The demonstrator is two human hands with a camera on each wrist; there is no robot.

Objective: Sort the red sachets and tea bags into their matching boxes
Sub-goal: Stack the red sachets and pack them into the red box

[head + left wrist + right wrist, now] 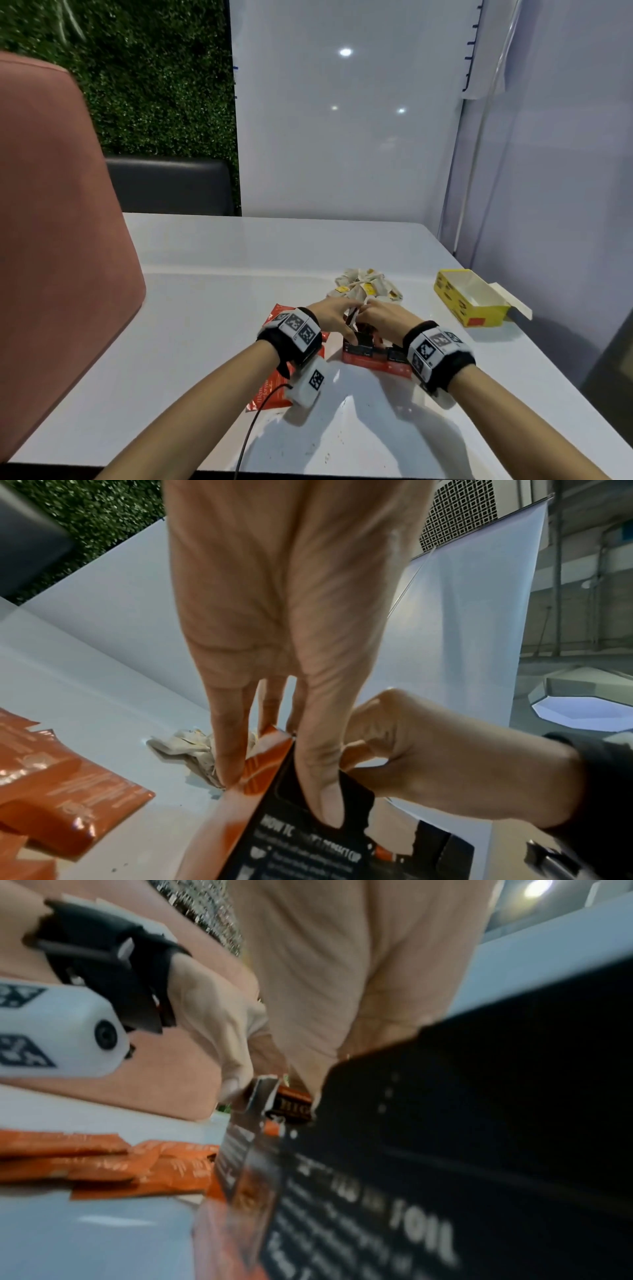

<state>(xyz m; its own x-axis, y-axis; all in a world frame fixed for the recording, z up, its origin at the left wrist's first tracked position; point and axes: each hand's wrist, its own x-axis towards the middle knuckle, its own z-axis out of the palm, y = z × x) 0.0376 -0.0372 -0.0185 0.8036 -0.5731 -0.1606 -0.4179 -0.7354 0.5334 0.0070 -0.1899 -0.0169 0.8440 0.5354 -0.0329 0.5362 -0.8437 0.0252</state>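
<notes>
White tabletop (191,308) is carrying everything. Both hands are working at the red-and-black box (375,359): the left hand (334,317) is pinching its upper flap, thumb pressing the black panel, while the right hand (383,323) is curling round the opposite flap. Opening it cleanly probably means spreading both flaps evenly. Red sachets (65,802) are lying left of it; the head view alone is showing the tea bags (366,287) beyond and the open yellow box (469,298).

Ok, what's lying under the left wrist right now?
Red sachets lie flat on the white table beneath the left wrist, a loose overlapping pile in the right wrist view. The wristband and camera cover part of the pile, so a count isn't possible.
</notes>
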